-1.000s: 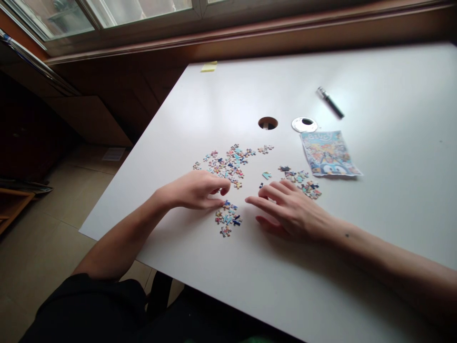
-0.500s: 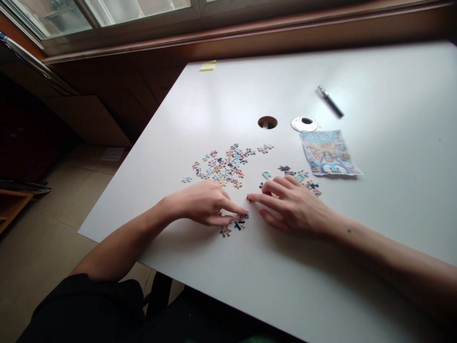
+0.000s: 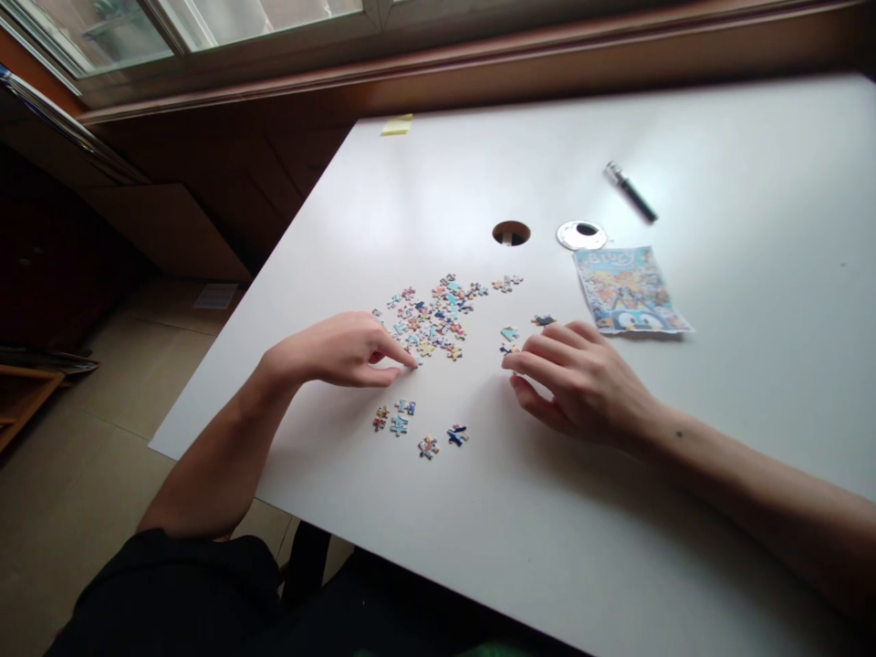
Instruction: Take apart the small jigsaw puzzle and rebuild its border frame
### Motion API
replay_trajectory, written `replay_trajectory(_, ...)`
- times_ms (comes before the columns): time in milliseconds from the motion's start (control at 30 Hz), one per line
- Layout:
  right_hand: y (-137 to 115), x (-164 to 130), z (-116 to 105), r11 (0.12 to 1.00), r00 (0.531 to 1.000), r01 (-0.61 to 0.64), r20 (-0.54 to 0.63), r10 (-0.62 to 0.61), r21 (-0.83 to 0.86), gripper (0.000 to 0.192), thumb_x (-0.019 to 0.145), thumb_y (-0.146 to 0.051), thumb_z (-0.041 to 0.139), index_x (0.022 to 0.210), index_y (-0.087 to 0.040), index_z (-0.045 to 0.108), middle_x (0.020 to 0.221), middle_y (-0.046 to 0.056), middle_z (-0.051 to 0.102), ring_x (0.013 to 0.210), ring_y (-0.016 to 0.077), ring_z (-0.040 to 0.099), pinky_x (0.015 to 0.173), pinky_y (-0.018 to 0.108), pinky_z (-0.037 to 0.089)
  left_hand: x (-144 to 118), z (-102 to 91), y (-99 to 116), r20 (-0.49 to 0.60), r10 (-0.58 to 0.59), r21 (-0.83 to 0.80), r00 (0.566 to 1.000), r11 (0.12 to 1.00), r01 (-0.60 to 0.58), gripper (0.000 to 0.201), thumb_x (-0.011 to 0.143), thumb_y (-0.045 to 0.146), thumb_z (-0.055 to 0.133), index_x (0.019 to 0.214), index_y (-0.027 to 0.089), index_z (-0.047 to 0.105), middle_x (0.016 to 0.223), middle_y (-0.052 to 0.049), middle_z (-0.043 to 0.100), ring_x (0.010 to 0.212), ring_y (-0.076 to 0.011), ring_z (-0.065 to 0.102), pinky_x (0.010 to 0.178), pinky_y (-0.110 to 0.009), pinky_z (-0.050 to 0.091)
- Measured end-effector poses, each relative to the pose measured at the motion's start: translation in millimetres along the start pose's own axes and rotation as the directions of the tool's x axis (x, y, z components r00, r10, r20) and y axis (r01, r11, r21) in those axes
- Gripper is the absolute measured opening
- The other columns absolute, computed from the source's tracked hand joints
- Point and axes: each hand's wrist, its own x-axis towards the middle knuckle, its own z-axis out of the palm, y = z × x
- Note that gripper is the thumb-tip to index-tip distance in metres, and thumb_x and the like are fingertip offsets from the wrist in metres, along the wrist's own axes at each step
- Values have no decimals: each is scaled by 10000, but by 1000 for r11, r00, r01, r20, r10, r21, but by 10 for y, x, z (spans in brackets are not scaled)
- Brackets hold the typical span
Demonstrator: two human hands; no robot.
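Note:
Small colourful jigsaw pieces lie scattered on a white table (image 3: 739, 301). The main pile of pieces (image 3: 438, 318) sits mid-table. My left hand (image 3: 335, 351) rests beside it, forefinger and thumb pinched at a piece on the pile's near edge. A few separate pieces (image 3: 411, 424) lie closer to me, below that hand. My right hand (image 3: 581, 379) lies palm down to the right, fingers curled over another cluster, fingertips near a light blue piece (image 3: 509, 334). Whether either hand holds a piece is unclear.
A printed picture sheet (image 3: 628, 292) lies right of the pieces. Beyond it are a round metal cap (image 3: 581, 235), a cable hole (image 3: 510, 233) and a dark pen (image 3: 630, 192). A yellow sticky note (image 3: 398, 125) sits at the far corner. The table's left edge drops to the floor.
My left hand moved up and left from the near pieces to the main pile, uncovering them. My right hand drew back to the right over the other cluster.

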Motion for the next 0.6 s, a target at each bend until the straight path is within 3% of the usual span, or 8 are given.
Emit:
replay_trajectory(200,-8,4,6,999,999,29,24,-29,22,128,917,-220,531,970,-197,645,835,55,650,811,197,553,752,340,358,24,-9,124,203,106,-147,974,986,-77,233,853,227,599,960,250,804,658,-8,686,537,-89,515,566,-213,382)
replay_trajectory(300,-12,12,4,999,999,36,26,-36,32,125,921,-218,527,966,-194,641,834,59,650,810,196,551,749,337,355,27,-15,99,73,15,-58,997,998,-11,261,846,243,601,1027,235,789,580,19,597,511,-87,473,554,-215,361)
replay_trajectory(400,-10,9,5,999,999,36,40,-38,38,124,926,-219,523,968,-195,637,838,60,648,818,198,551,745,334,350,43,12,48,-35,-28,55,999,998,30,419,832,219,581,1229,262,709,537,55,520,484,-86,417,548,-218,334)
replay_trajectory(500,-8,7,7,998,998,35,50,-38,44,124,934,-216,515,965,-198,634,836,56,644,812,193,541,744,332,341,57,47,34,7,-3,72,1000,997,2,497,812,188,575,1290,286,668,526,62,515,476,-90,399,539,-220,319)
replay_trajectory(600,-13,10,6,998,998,34,56,-37,52,129,943,-213,505,954,-201,633,822,52,637,794,186,526,747,330,331,55,59,62,101,46,-30,994,999,-43,392,814,186,587,1157,286,748,554,39,579,477,-85,427,542,-216,343)
